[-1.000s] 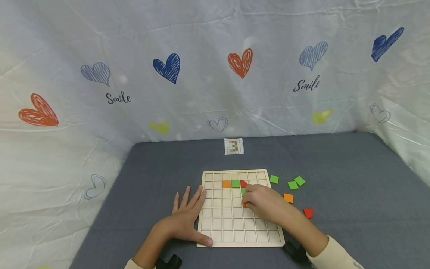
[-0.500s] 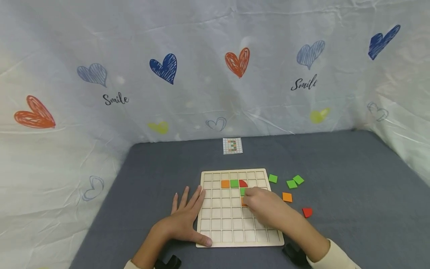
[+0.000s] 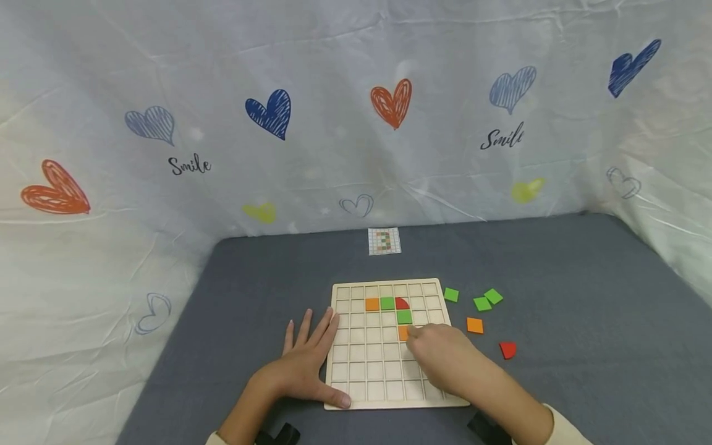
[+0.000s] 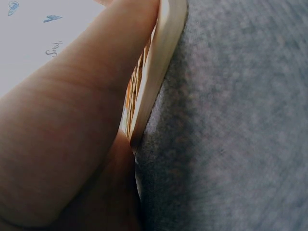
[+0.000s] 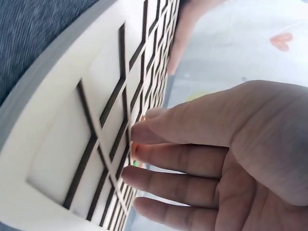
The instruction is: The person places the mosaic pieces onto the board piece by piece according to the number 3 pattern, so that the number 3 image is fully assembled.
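Observation:
A wooden grid board point(image 3: 375, 371) lies on the grey cloth. My left hand point(image 3: 306, 368) rests along its left edge with fingers spread, the thumb on the near left corner. Over the board's right half, my right hand point(image 3: 445, 355) touches an orange square tile point(image 3: 403, 332) with its fingertips; the tile sits in a cell, partly covered by them. In the right wrist view the thumb and fingers point(image 5: 178, 185) reach to the board surface. Behind that tile are a green tile point(image 3: 404, 317) and a red rounded tile point(image 3: 402, 303), with another green tile point(image 3: 387, 303) and orange tile point(image 3: 372, 305) leftward.
Right of the board lie several loose green tiles point(image 3: 482, 304), an orange tile point(image 3: 475, 325) and a red rounded tile point(image 3: 508, 350). A small printed grid card point(image 3: 384, 241) lies beyond the board. A white curtain point(image 3: 328, 154) with hearts hangs behind the table.
My right hand has shifted slightly toward me, uncovering the green tile and more of the red and orange ones. My left hand keeps its place on the board.

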`<action>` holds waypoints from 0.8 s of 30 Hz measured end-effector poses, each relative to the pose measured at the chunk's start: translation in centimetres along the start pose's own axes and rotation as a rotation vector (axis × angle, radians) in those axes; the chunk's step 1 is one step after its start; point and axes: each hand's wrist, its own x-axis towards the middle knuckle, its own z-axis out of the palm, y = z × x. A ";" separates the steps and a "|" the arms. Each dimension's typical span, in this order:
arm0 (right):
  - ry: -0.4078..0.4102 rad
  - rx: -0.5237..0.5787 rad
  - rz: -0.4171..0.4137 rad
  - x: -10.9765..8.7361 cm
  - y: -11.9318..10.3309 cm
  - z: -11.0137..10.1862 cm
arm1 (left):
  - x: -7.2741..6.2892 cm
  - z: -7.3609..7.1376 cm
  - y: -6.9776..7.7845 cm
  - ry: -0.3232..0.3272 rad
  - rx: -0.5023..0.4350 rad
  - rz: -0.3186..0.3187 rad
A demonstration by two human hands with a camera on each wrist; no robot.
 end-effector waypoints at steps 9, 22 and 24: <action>0.001 0.216 -0.020 -0.6 1.0 -0.7 | 0.2 0.4 -0.4 0.019 0.010 0.003; -0.054 0.487 -0.071 -1.3 4.8 -2.0 | -0.1 0.1 0.0 0.021 0.010 0.009; -0.039 0.466 -0.014 -1.6 6.0 -2.3 | 0.1 0.2 -0.2 0.024 0.018 0.009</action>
